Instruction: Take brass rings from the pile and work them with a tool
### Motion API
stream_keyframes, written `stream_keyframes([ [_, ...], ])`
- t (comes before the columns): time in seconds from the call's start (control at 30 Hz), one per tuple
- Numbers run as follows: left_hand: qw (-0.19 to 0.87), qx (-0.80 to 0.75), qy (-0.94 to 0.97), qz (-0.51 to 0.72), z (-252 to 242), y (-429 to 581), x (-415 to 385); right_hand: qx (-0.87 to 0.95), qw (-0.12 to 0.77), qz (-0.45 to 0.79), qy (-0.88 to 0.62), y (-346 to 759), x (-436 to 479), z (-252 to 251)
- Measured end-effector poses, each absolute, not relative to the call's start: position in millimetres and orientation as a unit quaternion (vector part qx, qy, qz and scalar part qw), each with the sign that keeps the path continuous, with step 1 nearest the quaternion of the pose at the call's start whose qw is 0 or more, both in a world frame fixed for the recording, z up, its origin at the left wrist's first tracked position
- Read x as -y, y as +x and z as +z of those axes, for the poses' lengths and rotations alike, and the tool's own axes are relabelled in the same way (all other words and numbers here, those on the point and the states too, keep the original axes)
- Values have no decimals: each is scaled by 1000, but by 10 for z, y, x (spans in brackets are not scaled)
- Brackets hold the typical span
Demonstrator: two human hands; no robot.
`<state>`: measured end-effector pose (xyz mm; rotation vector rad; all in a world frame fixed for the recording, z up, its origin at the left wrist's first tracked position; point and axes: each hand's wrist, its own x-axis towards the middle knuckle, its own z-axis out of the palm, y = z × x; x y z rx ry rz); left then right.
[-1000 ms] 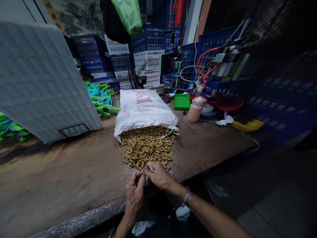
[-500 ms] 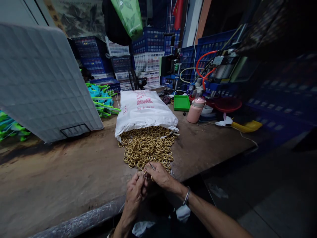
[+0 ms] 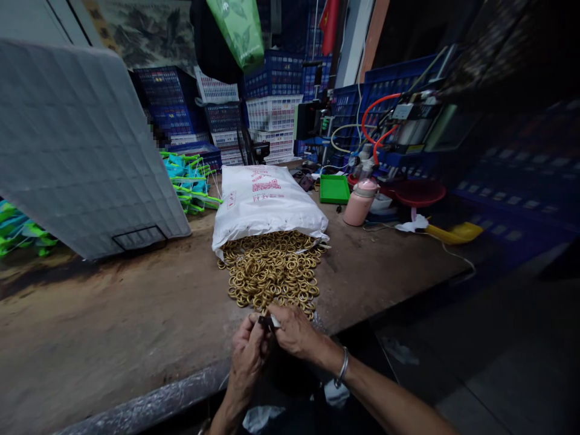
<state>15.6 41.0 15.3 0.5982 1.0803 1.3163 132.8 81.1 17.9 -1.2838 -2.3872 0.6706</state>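
Fingertips [image 3: 257, 332] of L hand [image 3: 247, 357] & R hand [image 3: 295, 333] are pinched shut on one small dark piece [image 3: 267, 322], just short of the rings [image 3: 272, 275]. Vs 1 s ago both hands pulled back toward the table [image 3: 136, 338] edge, so it's prob. being worked clear of the pile.

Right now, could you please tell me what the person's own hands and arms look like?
The left hand and the right hand are bare, without gloves, and both forearms show no sleeves. A thin silvery metal bangle circles the right wrist. The left wrist lies at the dark bottom edge, so anything worn there cannot be made out.
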Motion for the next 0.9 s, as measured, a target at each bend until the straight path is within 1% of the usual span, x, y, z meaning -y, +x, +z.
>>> stream_keyframes([
  [0.1, 599, -480, 291, 571, 137, 151, -404, 851, 151, 209, -457, 1322, -798, 234],
  [0.27, 555, -494, 344, 574, 68, 124, -377, 853, 139, 186, -468, 1317, -805, 248],
  [0.5, 513, -510, 383, 574, 41, 97, -371, 853, 106, 186, -475, 1298, -805, 205],
  [0.63, 553, -528, 343, 545, 81, 117, -331, 846, 89, 153, -503, 1311, -866, 193],
  [0.77, 626, -508, 283, 520, 167, 156, -253, 805, 74, 114, -577, 1387, -1053, 161],
  [0.9, 671, -463, 240, 526, 193, 160, -251, 793, 122, 84, -592, 1399, -1255, 161],
])
